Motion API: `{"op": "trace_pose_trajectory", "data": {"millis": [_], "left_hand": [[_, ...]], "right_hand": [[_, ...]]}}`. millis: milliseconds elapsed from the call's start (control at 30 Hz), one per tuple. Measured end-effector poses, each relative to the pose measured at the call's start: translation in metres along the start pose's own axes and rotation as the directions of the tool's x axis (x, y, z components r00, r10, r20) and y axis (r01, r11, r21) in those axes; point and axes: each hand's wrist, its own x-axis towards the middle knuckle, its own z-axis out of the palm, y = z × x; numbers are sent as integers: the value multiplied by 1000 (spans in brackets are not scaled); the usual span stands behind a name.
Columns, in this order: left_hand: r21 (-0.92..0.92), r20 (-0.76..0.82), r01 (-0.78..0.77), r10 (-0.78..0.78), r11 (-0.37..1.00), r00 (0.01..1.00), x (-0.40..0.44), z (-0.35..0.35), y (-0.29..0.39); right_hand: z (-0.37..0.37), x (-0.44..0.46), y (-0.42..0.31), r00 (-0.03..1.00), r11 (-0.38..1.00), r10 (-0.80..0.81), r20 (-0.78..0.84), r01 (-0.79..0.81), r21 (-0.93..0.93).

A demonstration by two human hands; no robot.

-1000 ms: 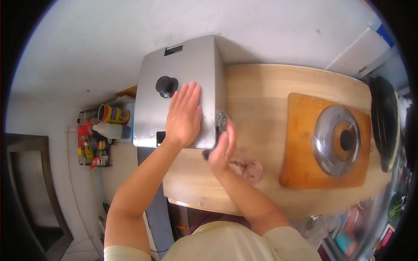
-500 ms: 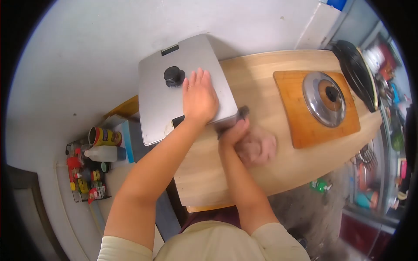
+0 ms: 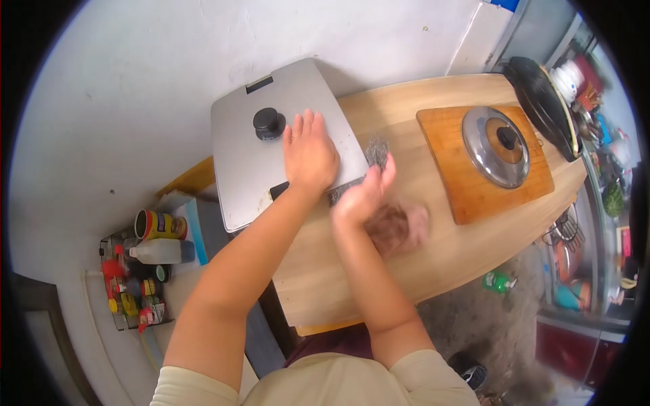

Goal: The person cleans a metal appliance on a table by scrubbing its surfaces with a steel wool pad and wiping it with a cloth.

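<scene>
A square silver metal lid [image 3: 237, 162] with a black knob [image 3: 269, 123] tops a box-like appliance on the table's left part. My left hand [image 3: 311, 154] lies flat on this lid, fingers stretched out beside the knob. At the lid's right front side, my right hand [image 3: 362, 196] is closed around a grey steel wool scrubber [image 3: 377, 150]. Part of the scrubber pokes out above the fingers; the palm side is hidden. Just right of that wrist, a crumpled brown-pink cloth [image 3: 399, 229] rests on the tabletop, somewhat blurred.
On the wooden table [image 3: 325, 284], a cutting board [image 3: 443, 166] carries a glass pot lid [image 3: 484, 166]. A black pan-like item [image 3: 542, 101] stands at the far right corner. Bottles and jars fill a wire rack [image 3: 135, 298] at left. A green bottle [image 3: 497, 281] is below the table.
My right hand has turned and shifted slightly, showing more of the steel wool above its fingers. My left hand stays on the lid. The view has moved a little.
</scene>
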Motion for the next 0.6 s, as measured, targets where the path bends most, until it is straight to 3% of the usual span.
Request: {"op": "trace_pose_trajectory", "data": {"millis": [67, 167, 200, 400, 500, 533, 600], "left_hand": [[-16, -5, -2, 2, 1000, 1000, -1, 5, -2], [-20, -2, 4, -4, 1000, 1000, -2, 1, -4], [-24, 0, -1, 1, 1000, 1000, 0, -2, -1], [-11, -7, -42, 42, 999, 999, 2, 1, -6], [-85, 35, -246, 250, 966, 968, 10, 1, -32], [-107, 63, -319, 327, 942, 943, 13, -6, -47], [-164, 111, -473, 492, 866, 863, 23, -20, -65]], "right_hand": [[2, -3, -6, 999, 998, -54, 5, 53, 43], [-13, 1, 8, 984, 978, 162, 79, -171, 118], [-15, -7, -4, 969, 969, 247, 3, -247, -16], [-45, -63, 1, 956, 995, 57, 288, -76, 56], [-61, -54, 7, 933, 991, 52, 357, -94, 100], [-61, -47, 15, 901, 980, -193, 388, 157, 122], [-61, -37, 7, 860, 920, -285, 423, 369, -130]]}}
